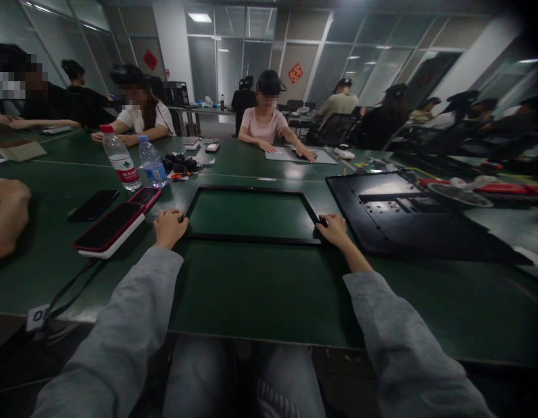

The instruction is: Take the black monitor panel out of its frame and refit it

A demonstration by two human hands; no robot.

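Observation:
A thin black rectangular bezel (251, 238), like the front surround of a monitor, lies before me on the green table, whose top shows through its opening. My left hand (168, 229) is closed around the bezel's left side, fingers curled over the edge. Opposite it, my right hand (333, 230) grips the right side, near the lower corner. Just right of that hand, a large black panel (382, 223), resembling a monitor's back cover with slots and cutouts, rests on the table.
Two phones (114, 223) (93, 205), a red-capped bottle (123, 165) and a blue-capped bottle (153, 165) stand or lie on the left. Another person's hand (7, 215) is at the left edge. Across the table, a co-worker (266, 122) touches a grey sheet (323, 155). Red items (508, 188) lie far right.

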